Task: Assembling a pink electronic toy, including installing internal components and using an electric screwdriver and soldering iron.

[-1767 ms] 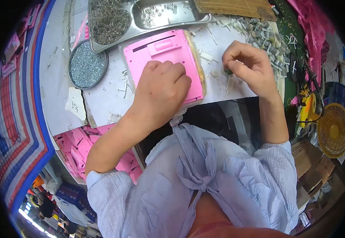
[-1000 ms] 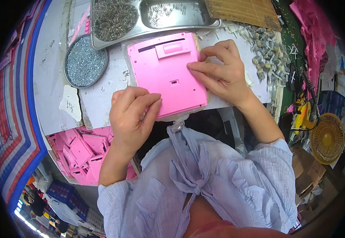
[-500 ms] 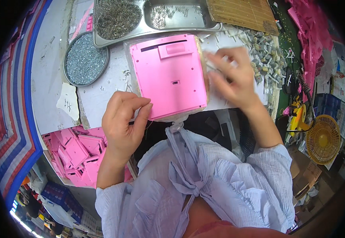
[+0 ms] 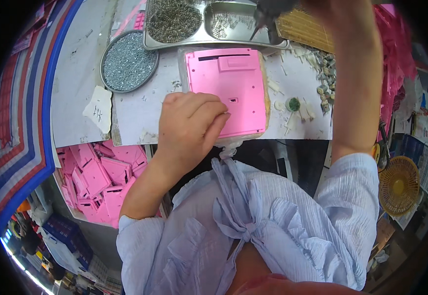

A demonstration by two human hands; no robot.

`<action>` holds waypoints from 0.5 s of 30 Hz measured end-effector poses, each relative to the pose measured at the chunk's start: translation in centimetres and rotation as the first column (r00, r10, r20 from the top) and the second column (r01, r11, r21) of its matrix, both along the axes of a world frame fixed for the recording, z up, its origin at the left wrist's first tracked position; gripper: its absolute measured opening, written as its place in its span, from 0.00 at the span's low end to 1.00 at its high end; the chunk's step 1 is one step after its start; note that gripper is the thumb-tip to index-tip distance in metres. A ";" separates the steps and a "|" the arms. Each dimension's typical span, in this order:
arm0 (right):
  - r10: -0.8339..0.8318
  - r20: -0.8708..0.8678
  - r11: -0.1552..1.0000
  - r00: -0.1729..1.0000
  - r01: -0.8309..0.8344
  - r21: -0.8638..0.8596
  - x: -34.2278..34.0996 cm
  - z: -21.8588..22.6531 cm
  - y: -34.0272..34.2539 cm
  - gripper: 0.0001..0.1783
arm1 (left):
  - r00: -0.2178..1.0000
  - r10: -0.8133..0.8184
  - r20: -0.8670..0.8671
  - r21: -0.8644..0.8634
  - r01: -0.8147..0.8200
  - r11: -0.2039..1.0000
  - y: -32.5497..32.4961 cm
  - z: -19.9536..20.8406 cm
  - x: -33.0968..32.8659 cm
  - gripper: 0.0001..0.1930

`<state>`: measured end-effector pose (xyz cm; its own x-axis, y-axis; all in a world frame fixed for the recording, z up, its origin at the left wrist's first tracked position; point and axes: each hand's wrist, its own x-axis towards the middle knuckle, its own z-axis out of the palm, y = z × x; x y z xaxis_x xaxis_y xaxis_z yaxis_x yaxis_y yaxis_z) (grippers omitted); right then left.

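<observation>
One tabletop pink panel, one steel tray, one round dish

Pink case: flat, squarish plastic, lying on a plastic-wrapped pad, slightly turned
Slot: long, dark, near far edge
Raised block: same pink, just below slot
Cutout: small, rectangular, near middle
Round holes: two by right side, one upper left
Lower left: covered by left hand
Dark tool: pointed tip angled down-left, over metal tray; blurred, cut by top edge
</observation>
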<state>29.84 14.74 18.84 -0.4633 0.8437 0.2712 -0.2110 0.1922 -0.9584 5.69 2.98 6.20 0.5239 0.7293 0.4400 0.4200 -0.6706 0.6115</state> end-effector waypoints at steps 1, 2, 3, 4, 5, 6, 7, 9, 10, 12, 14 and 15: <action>0.102 -0.118 0.988 0.988 -0.115 -0.108 -0.1 -1.6 -1.3 0.20 | 1.000 -0.011 0.019 -0.021 0.011 1.000 -0.1 -0.3 0.0 0.07; 0.117 -0.215 0.987 0.970 -0.137 -0.081 0.2 -3.3 -3.1 0.20 | 0.998 -0.036 0.049 -0.039 0.038 0.998 -0.1 -0.6 0.3 0.07; 0.165 -0.326 0.981 0.931 -0.191 -0.047 0.1 -5.6 -4.5 0.20 | 0.998 -0.027 0.053 -0.028 0.028 0.999 -0.2 -0.9 0.2 0.08; 0.146 -0.276 0.989 0.950 -0.141 0.039 -0.4 -5.4 -6.4 0.21 | 0.997 -0.028 0.066 -0.029 0.030 0.999 -0.1 -1.3 0.4 0.07; 0.111 -0.225 0.989 0.968 -0.084 0.125 -0.7 -5.0 -8.5 0.22 | 0.996 -0.033 0.081 -0.030 0.036 0.999 0.0 -1.4 0.6 0.07; 0.054 -0.280 0.993 0.958 -0.021 0.118 -1.2 -5.1 -9.8 0.21 | 0.995 -0.045 0.092 -0.032 0.049 0.998 -0.1 -1.4 0.8 0.07; 0.010 -0.341 0.993 0.940 0.030 0.114 -2.0 -5.4 -10.7 0.20 | 0.994 -0.046 0.098 -0.038 0.050 0.998 0.0 -1.3 0.8 0.07; 0.002 -0.301 0.992 0.954 0.036 0.119 -3.1 -4.3 -11.2 0.19 | 0.993 -0.043 0.109 -0.049 0.048 0.998 -0.2 -1.1 0.8 0.07; -0.012 -0.243 0.993 0.970 0.039 0.109 -3.3 -4.0 -11.1 0.19 | 0.992 -0.040 0.117 -0.053 0.046 0.998 -0.2 -1.0 0.8 0.07; -0.088 -0.170 0.992 0.982 0.102 0.071 -3.7 -4.0 -11.3 0.19 | 0.991 -0.029 0.133 -0.060 0.037 0.997 -0.1 -0.7 0.7 0.07; -0.172 -0.163 0.984 0.972 0.176 0.011 -4.3 -4.6 -11.7 0.20 | 0.992 -0.031 0.124 -0.071 0.040 0.997 -0.1 -0.9 0.4 0.07; -0.200 -0.162 0.980 0.966 0.200 -0.018 -4.6 -4.6 -11.8 0.20 | 0.992 -0.030 0.119 -0.076 0.039 0.996 0.0 -1.0 0.3 0.07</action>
<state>25.28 2.92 14.22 -0.2348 0.9153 0.3273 -0.3216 0.2446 -0.9147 5.96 2.98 5.24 0.4977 0.7460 0.4425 0.3196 -0.6320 0.7060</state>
